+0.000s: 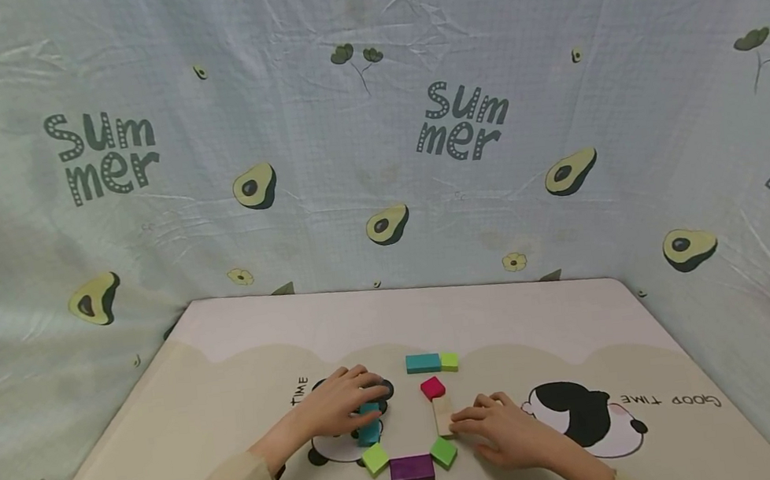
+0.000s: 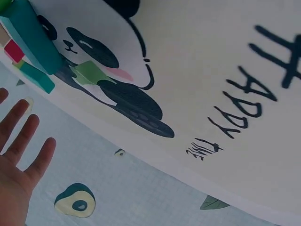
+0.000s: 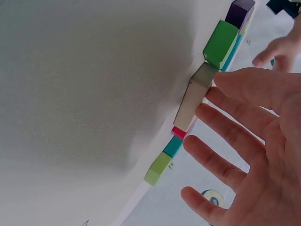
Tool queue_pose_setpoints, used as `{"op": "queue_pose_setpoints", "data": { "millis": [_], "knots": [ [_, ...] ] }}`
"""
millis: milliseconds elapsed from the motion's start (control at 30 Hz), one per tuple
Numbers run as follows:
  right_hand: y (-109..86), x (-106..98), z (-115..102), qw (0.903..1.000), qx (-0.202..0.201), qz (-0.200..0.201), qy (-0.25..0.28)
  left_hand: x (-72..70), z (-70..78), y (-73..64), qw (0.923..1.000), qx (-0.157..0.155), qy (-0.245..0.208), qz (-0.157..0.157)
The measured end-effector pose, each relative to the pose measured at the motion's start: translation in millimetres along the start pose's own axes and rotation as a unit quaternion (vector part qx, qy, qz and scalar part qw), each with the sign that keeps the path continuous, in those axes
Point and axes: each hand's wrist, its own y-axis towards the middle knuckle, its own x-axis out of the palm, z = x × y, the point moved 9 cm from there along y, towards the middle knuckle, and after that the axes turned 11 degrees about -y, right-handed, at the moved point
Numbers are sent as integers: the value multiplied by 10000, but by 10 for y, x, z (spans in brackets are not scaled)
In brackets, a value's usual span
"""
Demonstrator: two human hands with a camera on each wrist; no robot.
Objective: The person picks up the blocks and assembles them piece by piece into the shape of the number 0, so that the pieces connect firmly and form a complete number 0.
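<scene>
My left hand [image 1: 346,400] hovers at a teal block [image 1: 369,425], its fingers spread; the head view does not settle whether they touch it. A light green block [image 2: 91,73] lies on the printed panda in the left wrist view, hidden in the head view. Beside a plain wooden block [image 1: 443,415] is my right hand [image 1: 506,430], its fingers extended and fingertips close to the block's side. In the right wrist view those fingers [image 3: 230,132] look straight, not wrapped round the wooden block. A red block [image 1: 433,387] sits at the wooden block's far end.
A purple block [image 1: 411,470] lies nearest me, between a light green block [image 1: 375,460] and a green block [image 1: 443,453]. Farther back, another teal block [image 1: 423,363] adjoins a small lime block [image 1: 449,362]. A printed curtain [image 1: 314,121] borders the table [image 1: 507,313].
</scene>
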Motion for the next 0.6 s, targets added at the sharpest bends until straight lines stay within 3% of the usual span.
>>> {"op": "queue_pose_setpoints", "data": {
  "millis": [167, 367, 600],
  "knots": [
    [6, 3, 7, 9999, 53, -74, 64, 6, -20, 173, 9996, 94, 34, 251],
    [13, -15, 6, 10000, 57, -3, 19, 54, -82, 381, 9996, 19, 101, 253],
    [17, -6, 16, 9995, 173, -182, 180, 74, -137, 613, 9990, 47, 279, 342]
  ]
}}
